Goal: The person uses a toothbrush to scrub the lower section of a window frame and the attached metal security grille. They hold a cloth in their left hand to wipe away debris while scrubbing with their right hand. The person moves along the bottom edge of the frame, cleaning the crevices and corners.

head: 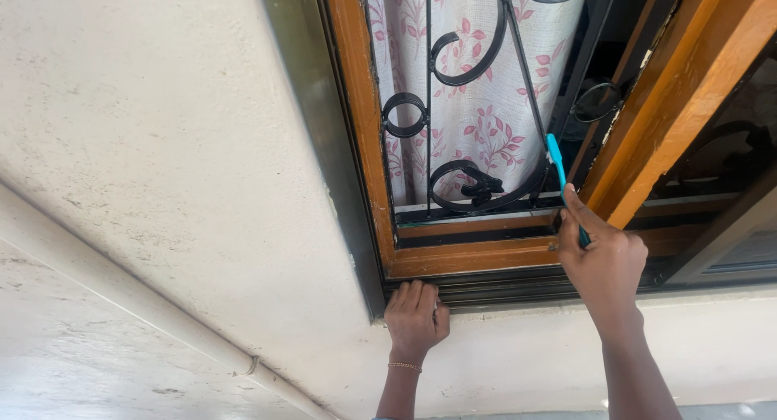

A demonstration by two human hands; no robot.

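Gripping a teal brush (558, 167) in the right hand (603, 262), pressing it against the orange window frame (477, 256) (by the black scrollwork grille (465, 56)), left hand (415, 316) curling closed over the sill edge (518, 289).

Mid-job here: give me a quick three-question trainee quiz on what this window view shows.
1. True or false: the right hand holds a turquoise tool.
2. Where does the left hand rest? A) on the curtain B) on the window's lower edge C) on the pipe
3. What hangs behind the black scrolled grille?

Key: 1 true. 2 B, at the dark lower track. 3 A floral curtain.
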